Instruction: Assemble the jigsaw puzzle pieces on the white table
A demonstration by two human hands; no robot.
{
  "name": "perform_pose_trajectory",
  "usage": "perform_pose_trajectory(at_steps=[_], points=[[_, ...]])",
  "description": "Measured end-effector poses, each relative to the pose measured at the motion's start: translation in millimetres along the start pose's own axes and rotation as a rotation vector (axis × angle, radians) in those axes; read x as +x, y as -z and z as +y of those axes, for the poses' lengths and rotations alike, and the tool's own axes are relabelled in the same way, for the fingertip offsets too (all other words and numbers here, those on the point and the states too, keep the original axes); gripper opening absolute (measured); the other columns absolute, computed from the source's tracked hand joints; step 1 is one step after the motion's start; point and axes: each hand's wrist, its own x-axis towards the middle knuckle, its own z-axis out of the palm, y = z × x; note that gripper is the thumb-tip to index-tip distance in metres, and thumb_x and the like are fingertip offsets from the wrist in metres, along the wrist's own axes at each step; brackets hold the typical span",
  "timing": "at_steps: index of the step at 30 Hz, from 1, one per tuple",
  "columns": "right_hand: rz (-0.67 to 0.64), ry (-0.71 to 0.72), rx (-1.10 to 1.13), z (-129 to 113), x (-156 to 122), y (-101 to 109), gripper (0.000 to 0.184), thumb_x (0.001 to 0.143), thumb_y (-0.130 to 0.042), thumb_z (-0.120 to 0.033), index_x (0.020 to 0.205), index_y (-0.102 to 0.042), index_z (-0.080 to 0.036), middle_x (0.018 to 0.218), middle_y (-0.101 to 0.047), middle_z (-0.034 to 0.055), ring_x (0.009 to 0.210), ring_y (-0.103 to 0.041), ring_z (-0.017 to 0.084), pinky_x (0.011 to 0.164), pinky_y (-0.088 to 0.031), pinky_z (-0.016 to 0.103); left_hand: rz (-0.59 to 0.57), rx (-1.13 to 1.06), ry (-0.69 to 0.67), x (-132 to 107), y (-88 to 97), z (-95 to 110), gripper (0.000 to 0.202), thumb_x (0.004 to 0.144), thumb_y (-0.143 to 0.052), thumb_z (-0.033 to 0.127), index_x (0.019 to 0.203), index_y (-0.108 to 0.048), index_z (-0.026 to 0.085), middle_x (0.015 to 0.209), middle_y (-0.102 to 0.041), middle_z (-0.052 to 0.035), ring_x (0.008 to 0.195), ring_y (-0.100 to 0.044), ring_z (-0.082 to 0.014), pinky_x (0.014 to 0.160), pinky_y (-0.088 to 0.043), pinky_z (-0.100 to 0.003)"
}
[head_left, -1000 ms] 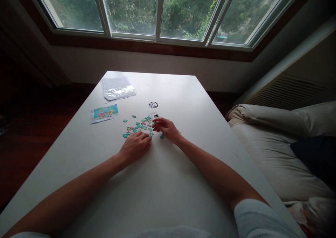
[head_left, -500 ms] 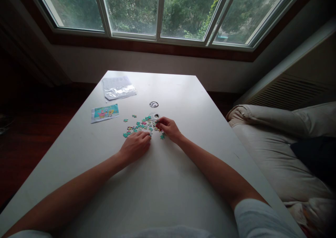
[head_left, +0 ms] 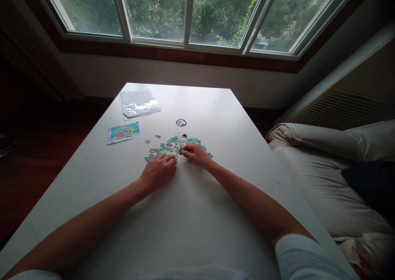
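Several small teal and pink puzzle pieces (head_left: 168, 147) lie scattered on the white table (head_left: 191, 214). My left hand (head_left: 159, 171) rests knuckles-up at the near edge of the pile, fingers curled and pressed on pieces that I cannot make out. My right hand (head_left: 195, 155) sits just right of it, fingers pinched together on a piece at the pile's near side. The two hands almost touch. A small cartoon picture card (head_left: 123, 132) lies to the left of the pile.
A clear plastic bag on printed paper (head_left: 138, 103) lies at the far left of the table. Two round cable holes (head_left: 181, 122) sit behind the pile. A cream sofa (head_left: 333, 173) stands close on the right. Windows line the far wall.
My right hand has pulled back from the far side of the pile toward me and closer to my left hand, uncovering pieces on the right. My left hand has barely moved.
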Motion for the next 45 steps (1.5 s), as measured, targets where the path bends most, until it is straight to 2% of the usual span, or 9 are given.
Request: perform_pose_trajectory(at_steps=[6, 12, 22, 31, 37, 42, 45], points=[[0.007, 0.027, -0.334, -9, -5, -10, 0.015, 0.083, -0.068, -0.026, 0.070, -0.072, -0.020, 0.074, -0.065, 0.0011, 0.076, -0.054, 0.016, 0.081, -0.037, 0.030, -0.011, 0.040, 0.004, 0, 3.4, 6, 0.019, 0.098, -0.049, 0.023, 0.101, -0.067, 0.020, 0.109, -0.069, -0.0087, 0.100, -0.062, -0.0231, 0.088, -0.049, -0.038], [0.025, -0.016, -0.484, -7, -6, -16, 0.021, 0.086, -0.067, -0.029, 0.068, -0.071, -0.020, 0.078, -0.065, 0.0040, 0.082, -0.053, 0.019, 0.081, -0.034, 0.032, -0.002, 0.026, 0.008, 0, 0.5, 6, 0.018, 0.097, -0.051, 0.023, 0.102, -0.067, 0.020, 0.106, -0.067, -0.0096, 0.099, -0.061, -0.0231, 0.086, -0.049, -0.038], [-0.013, 0.025, -0.559, -9, -6, -17, 0.024, 0.091, -0.063, -0.032, 0.071, -0.070, -0.021, 0.084, -0.066, 0.0054, 0.090, -0.052, 0.022, 0.082, -0.032, 0.034, -0.009, 0.069, -0.013, 1, -0.3, 9, 0.019, 0.098, -0.049, 0.025, 0.104, -0.066, 0.020, 0.106, -0.067, -0.0092, 0.098, -0.061, -0.0241, 0.083, -0.049, -0.038], [0.000, 0.069, -0.667, -13, -10, -18, 0.018, 0.089, -0.064, -0.031, 0.075, -0.066, -0.021, 0.087, -0.063, 0.0063, 0.095, -0.051, 0.024, 0.085, -0.031, 0.035, -0.012, 0.075, -0.029, 0, -2.5, 8, 0.018, 0.097, -0.049, 0.023, 0.106, -0.065, 0.020, 0.108, -0.067, -0.0093, 0.099, -0.061, -0.0242, 0.086, -0.049, -0.039], [0.018, 0.136, -0.574, -10, -10, -12, 0.009, 0.090, -0.067, -0.030, 0.095, -0.069, -0.023, 0.091, -0.065, 0.0044, 0.094, -0.051, 0.023, 0.088, -0.031, 0.035, -0.018, 0.062, -0.026, 0, -1.4, 6, 0.019, 0.098, -0.049, 0.024, 0.106, -0.066, 0.020, 0.110, -0.068, -0.0086, 0.099, -0.061, -0.0242, 0.086, -0.049, -0.039], [0.058, 0.204, -0.513, -6, -8, -8, 0.007, 0.093, -0.064, -0.023, 0.090, -0.070, -0.023, 0.085, -0.066, 0.0029, 0.093, -0.052, 0.022, 0.090, -0.031, 0.034, -0.016, 0.028, -0.012, 0, -0.1, 3, 0.020, 0.099, -0.049, 0.025, 0.104, -0.068, 0.022, 0.112, -0.069, -0.0066, 0.100, -0.062, -0.0223, 0.089, -0.049, -0.038], [0.013, 0.246, -0.515, -6, -7, -8, 0.004, 0.092, -0.066, -0.024, 0.090, -0.070, -0.024, 0.086, -0.066, 0.0028, 0.093, -0.052, 0.022, 0.088, -0.031, 0.035, -0.017, 0.016, -0.010, -1, 0.0, 3, 0.020, 0.099, -0.049, 0.026, 0.105, -0.068, 0.023, 0.113, -0.069, -0.0059, 0.101, -0.062, -0.0219, 0.092, -0.049, -0.038]])
